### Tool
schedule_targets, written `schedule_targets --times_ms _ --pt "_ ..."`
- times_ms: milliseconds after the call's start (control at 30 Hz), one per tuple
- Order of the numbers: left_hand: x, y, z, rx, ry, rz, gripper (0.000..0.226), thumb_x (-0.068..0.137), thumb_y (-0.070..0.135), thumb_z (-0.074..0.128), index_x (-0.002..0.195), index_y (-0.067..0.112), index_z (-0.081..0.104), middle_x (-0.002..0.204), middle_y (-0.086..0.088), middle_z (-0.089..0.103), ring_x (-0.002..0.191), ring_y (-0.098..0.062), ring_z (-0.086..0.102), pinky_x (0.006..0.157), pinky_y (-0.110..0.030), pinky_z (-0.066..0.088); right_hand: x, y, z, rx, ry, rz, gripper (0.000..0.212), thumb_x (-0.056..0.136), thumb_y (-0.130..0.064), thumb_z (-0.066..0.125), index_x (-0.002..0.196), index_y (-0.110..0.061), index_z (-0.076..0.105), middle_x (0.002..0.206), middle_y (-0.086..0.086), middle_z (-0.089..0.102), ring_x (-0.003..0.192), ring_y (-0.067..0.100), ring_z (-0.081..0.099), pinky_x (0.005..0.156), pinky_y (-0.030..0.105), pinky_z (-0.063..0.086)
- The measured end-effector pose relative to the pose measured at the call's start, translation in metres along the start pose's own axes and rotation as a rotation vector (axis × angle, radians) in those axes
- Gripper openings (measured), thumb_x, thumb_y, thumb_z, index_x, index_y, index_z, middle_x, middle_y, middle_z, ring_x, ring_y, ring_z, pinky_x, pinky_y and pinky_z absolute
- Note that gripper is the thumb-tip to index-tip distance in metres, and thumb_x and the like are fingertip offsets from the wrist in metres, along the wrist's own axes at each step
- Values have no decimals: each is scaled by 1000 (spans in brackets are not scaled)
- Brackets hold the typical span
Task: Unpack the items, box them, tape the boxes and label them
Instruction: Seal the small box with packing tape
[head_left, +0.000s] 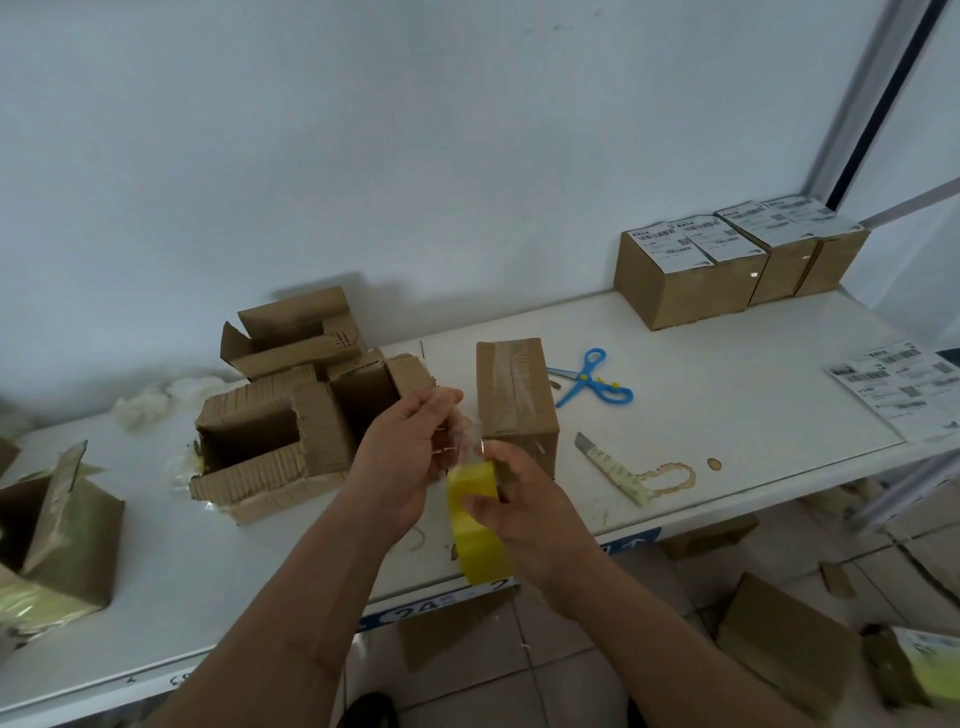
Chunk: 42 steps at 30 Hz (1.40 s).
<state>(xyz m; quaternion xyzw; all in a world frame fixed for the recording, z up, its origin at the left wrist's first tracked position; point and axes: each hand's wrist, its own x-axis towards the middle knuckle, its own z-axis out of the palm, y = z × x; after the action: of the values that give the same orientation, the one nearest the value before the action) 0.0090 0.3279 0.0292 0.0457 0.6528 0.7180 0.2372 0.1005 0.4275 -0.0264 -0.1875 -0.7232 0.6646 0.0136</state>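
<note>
Cardboard fills the left end of the bench (727, 364): an opened carton (57, 525) sits at the front left corner, and beside it toward the middle stands a stack of flat box blanks (260, 447) with several open empty boxes (296, 332) behind them near the rear edge. Crumpled clear wrapping (156, 400) lies along the rear edge left of that stack. Over the front edge at the middle, the left hand (405, 457) has its fingers pinched together on a loose end of clear tape (465, 434), drawn up from the yellow tape roll (475, 519), which the right hand (524, 499) grips with fingers curled round it. Just behind the hands stands a taped box (514, 395), closed, with clear tape across its top. Right of it lie blue scissors (592, 384) and, nearer the front edge, a utility knife (613, 467). Three labelled boxes (727, 260) sit in a row at the rear right corner, and label sheets (898, 384) lie at the right edge.
</note>
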Motion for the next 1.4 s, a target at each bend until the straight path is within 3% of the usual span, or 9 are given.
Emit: schedule_targets --times_ms 67,200,333,533,767,900,1100,1267,1400 --pt "0 -1 -1 52 -6 6 20 97 23 56 110 9 64 80 -6 64 74 -20 57 76 -40 47 1 0 1 82 11 35 38 78 -30 68 106 -51 54 113 -2 65 101 23 63 91 49 53" --pt "-1 -4 -3 94 3 48 25 94 6 59 116 17 54 83 -11 64 73 -20 59 76 -40 51 3 1 2 122 37 53 27 85 -17 68 95 -39 58 109 4 64 93 23 59 75 38 49" --pt "-3 -4 -7 177 -31 108 16 96 0 53 107 12 54 84 -13 58 73 -21 56 70 -33 51 1 -5 4 173 65 101 4 90 -42 64 88 -42 61 102 -1 63 91 22 59 74 37 50" --pt "-6 -1 -14 411 -97 109 24 95 5 58 106 24 70 97 -15 64 88 -29 62 83 -35 55 -2 -8 1 83 91 34 11 96 -41 57 95 -31 59 98 -5 60 86 13 55 68 27 42" --pt "-7 2 -21 619 -160 109 30 90 12 66 114 31 65 96 5 66 88 -7 64 75 -19 49 -4 -7 2 -12 104 -8 11 96 -39 56 94 -28 60 99 -2 64 95 18 58 81 32 46" --pt "-7 0 -20 684 -110 115 15 91 15 66 100 27 70 91 5 69 84 -10 65 71 -17 48 -5 -7 1 23 98 6 10 96 -35 57 92 -27 61 101 -1 64 95 17 57 79 30 45" --pt "-8 0 -22 669 -86 66 11 91 17 67 89 26 72 94 5 67 91 -13 61 78 -27 49 -6 -7 6 54 70 22 7 95 -32 60 92 -26 60 104 3 65 92 16 57 76 28 44" --pt "-7 -2 -33 548 -52 -42 7 91 20 67 91 20 75 89 3 70 87 -13 61 72 -26 43 -5 -7 14 89 14 26 4 94 -31 62 93 -35 60 107 3 65 103 25 60 87 39 50" --pt "-11 -8 -44 533 16 -99 11 92 23 66 87 22 76 89 0 70 91 -18 60 81 -34 46 -6 -8 23 94 -56 37 9 96 -28 60 102 -35 58 114 1 63 105 23 59 88 39 50"
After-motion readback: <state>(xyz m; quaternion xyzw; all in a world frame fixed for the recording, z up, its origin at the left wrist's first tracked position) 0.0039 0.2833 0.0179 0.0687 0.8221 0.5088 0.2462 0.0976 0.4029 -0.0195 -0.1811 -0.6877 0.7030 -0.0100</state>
